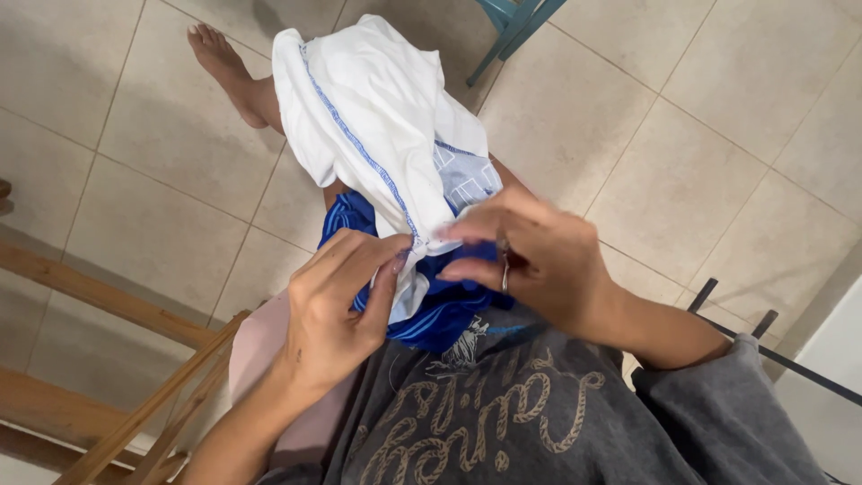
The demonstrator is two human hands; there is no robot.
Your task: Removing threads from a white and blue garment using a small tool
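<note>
A white garment (368, 108) with a blue stitched seam lies draped over my knee, above blue shorts (440, 314). My left hand (337, 305) pinches the garment's lower edge between thumb and fingers. My right hand (530, 256) pinches the same edge just to the right, and a thin metal object, perhaps a needle or small tool, shows between its fingers. The two hands nearly touch at the seam.
My bare foot (224, 63) rests on the beige tiled floor (682, 162). A wooden frame (117, 314) stands at the left. Teal chair legs (507, 22) show at the top, and black metal bars (763, 346) at the right. I wear a grey printed top (503, 422).
</note>
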